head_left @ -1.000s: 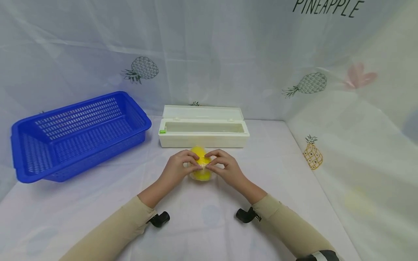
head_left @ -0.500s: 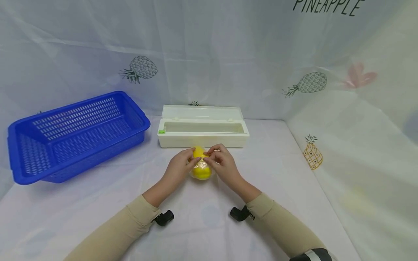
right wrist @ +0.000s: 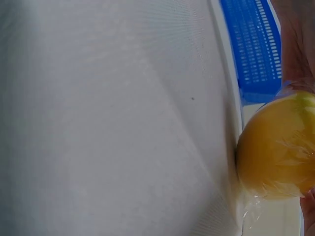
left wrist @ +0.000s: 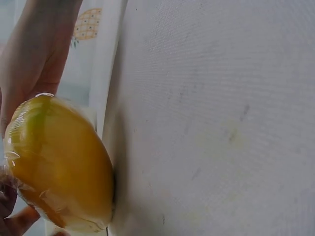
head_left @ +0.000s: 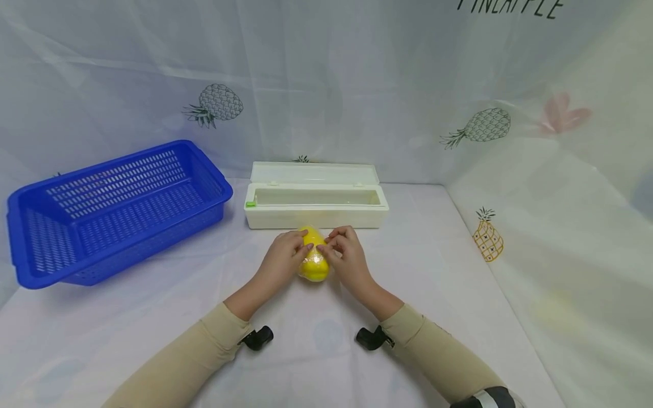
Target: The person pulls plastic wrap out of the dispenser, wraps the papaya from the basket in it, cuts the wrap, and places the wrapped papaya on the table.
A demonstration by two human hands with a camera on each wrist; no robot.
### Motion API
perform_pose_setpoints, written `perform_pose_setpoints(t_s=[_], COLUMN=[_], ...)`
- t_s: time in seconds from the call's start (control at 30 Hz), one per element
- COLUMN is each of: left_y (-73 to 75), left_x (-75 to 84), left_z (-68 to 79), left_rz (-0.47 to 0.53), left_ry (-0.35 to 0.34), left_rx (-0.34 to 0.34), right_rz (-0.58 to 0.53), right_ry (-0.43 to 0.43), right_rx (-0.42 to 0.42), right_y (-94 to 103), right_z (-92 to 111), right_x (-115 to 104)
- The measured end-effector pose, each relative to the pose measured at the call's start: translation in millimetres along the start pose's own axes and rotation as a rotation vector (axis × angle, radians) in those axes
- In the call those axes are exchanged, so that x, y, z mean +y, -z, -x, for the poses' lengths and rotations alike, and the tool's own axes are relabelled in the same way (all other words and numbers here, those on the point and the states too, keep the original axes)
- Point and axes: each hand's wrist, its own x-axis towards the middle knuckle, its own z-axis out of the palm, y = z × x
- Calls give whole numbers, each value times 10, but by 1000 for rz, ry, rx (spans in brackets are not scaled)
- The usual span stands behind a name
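Observation:
A yellow fruit that looks like a mango point(head_left: 314, 267) stands on the white-covered table, wrapped in shiny clear cling film point(left wrist: 22, 179). My left hand point(head_left: 278, 259) is at its left side, fingertips on the upper part and thumb against the film. From the right, my right hand point(head_left: 352, 260) pinches film near the middle of the fruit with thumb and fingertips. A greenish patch shows at the top of the mango point(right wrist: 275, 147) in the right wrist view. Loose film hangs at its base there. Exactly how the film lies under the fingers is hidden.
Just beyond the hands stands a long white box point(head_left: 316, 218), its lid raised and a green slider point(head_left: 250, 204) at its left end. A blue perforated basket point(head_left: 148, 241) is at the left. Pineapple-printed cloth point(head_left: 347, 85) hangs behind and along the right.
Both hands shift slightly on the wrapped mango; the right fingertips rise and the thumbs move higher, so more of its lower part shows. The view tilts a little.

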Motion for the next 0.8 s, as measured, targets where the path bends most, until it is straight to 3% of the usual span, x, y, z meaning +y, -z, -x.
perform_pose_setpoints(t_s=[0.1,0.2,0.47,0.67,0.8], left_y=[-13,-21,-32,-103,-142], left_x=[-42,-91,-178,-231,-242], left_z=[-1,-3,-25,-9,-4], left_rz=[59,155,339,522,662], left_ry=[40,93,221,415,437], left_rx=[-6,0,9,1,3], right_rz=[5,-59,-180,-196,-178], right_ry=[-40,-93,-310,-358,-362], right_rx=[-17,-48,-128,-214,-262], right_y=[-5,-10,-50,-38,-9], right_z=[-17,-49,-134,-196,-230], right_x=[11,27,133,246,295])
